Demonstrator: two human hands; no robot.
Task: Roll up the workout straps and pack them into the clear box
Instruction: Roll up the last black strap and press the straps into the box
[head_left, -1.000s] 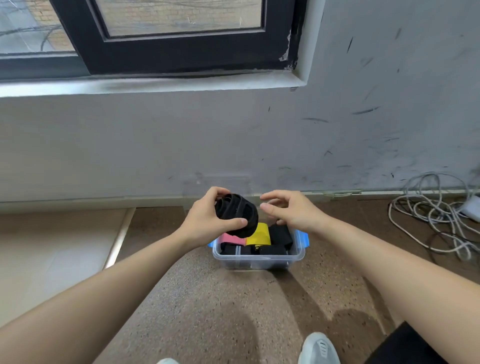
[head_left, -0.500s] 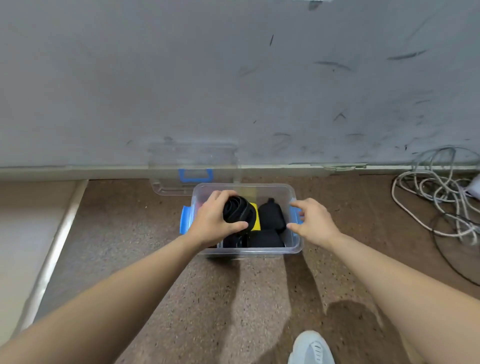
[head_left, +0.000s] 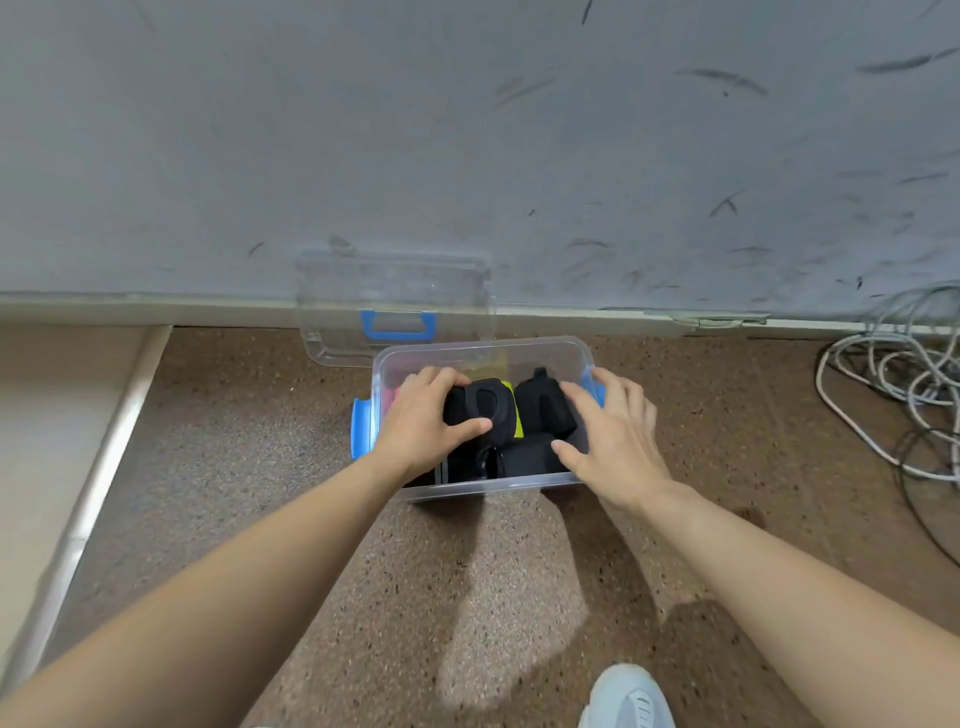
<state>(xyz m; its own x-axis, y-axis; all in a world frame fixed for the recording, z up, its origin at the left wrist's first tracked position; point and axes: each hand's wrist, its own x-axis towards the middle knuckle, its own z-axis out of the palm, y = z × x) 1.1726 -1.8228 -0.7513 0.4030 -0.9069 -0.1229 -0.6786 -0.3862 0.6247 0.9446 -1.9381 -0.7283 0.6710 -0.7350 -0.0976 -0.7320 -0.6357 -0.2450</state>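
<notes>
The clear box (head_left: 483, 353) with blue side clips stands on the speckled floor by the wall. My left hand (head_left: 421, 421) grips a black rolled strap (head_left: 480, 410) and holds it down inside the box, over a yellow strap (head_left: 517, 423). Another black roll (head_left: 543, 410) sits at the right, more black rolls (head_left: 519, 462) lie along the near wall, and a bit of pink shows at the left. My right hand (head_left: 610, 441) hovers over the box's right side, fingers spread, holding nothing.
The clear lid (head_left: 395, 291) with a blue handle leans against the grey wall just behind the box. A tangle of white and black cables (head_left: 893, 384) lies at the right. A pale raised ledge (head_left: 62, 415) runs along the left. My white shoe (head_left: 626, 699) is at the bottom.
The view has tipped down toward the floor. My left hand has lowered the black roll into the box, and my right hand has moved in over the box's right side.
</notes>
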